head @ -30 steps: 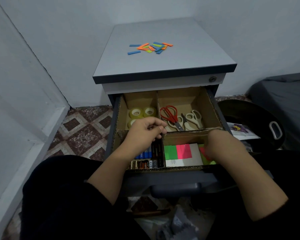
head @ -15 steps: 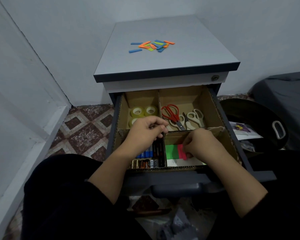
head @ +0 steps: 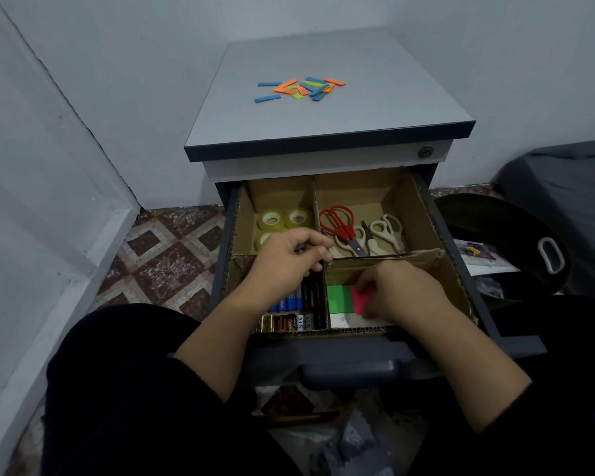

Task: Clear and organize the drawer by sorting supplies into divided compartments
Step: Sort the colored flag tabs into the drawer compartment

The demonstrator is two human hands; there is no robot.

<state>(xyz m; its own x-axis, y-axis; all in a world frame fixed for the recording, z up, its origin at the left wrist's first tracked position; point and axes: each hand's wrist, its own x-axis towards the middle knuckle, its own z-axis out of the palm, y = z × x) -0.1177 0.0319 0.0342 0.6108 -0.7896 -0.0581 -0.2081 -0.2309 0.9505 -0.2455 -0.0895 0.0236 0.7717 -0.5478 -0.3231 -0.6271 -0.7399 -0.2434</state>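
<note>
The drawer (head: 440,214) stands pulled out, its cardboard dividers already mostly filled: tape rolls (head: 284,219) at the back left, scissors (head: 354,230) at the back right with blades toward the person, pens and batteries (head: 294,309) front left, pens lying front to back. Sticky notes (head: 339,298) lie flat front right. The right hand (head: 401,292) pinches the pink pad with curled fingers. The left hand (head: 289,259), fingers curled, seems to grip the divider edge. Coloured strips (head: 301,88) lie unsorted on the cabinet top (head: 392,108), so sorting looks nearly done.
</note>
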